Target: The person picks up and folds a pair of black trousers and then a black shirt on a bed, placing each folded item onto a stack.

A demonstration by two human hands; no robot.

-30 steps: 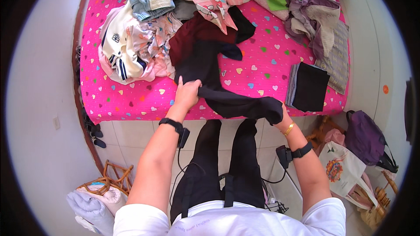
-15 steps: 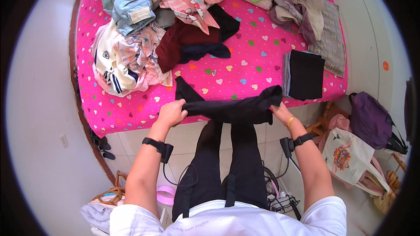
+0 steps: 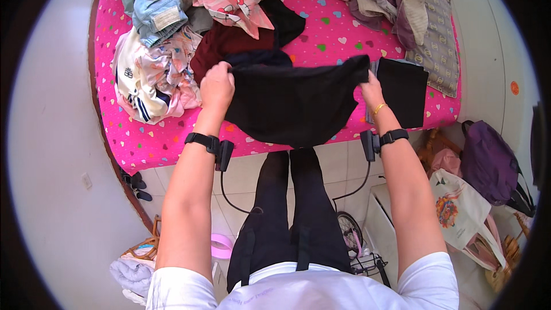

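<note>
A black garment (image 3: 293, 103) is stretched between my hands above the near part of the pink bed. My left hand (image 3: 218, 83) is closed on its left end, and my right hand (image 3: 372, 87) pinches the right end. The cloth sags in a curve between them; its exact kind I cannot make out. Just right of my right hand lies a folded black garment (image 3: 402, 93) on top of grey cloth. Beyond my left hand is a dark red garment (image 3: 229, 46) in a heap of clothes.
Light blue jeans (image 3: 158, 17), a pink striped garment (image 3: 235, 0) and a white printed garment (image 3: 138, 80) are heaped at the bed's left. Purple-grey clothing (image 3: 396, 0) and a grey patterned mat (image 3: 442, 46) lie far right. A purple bag (image 3: 491, 163) and white tote (image 3: 465, 212) stand beside the bed.
Both hands have risen and moved away from me over the bed. The black garment, bunched in a narrow band before, now hangs spread out between them.
</note>
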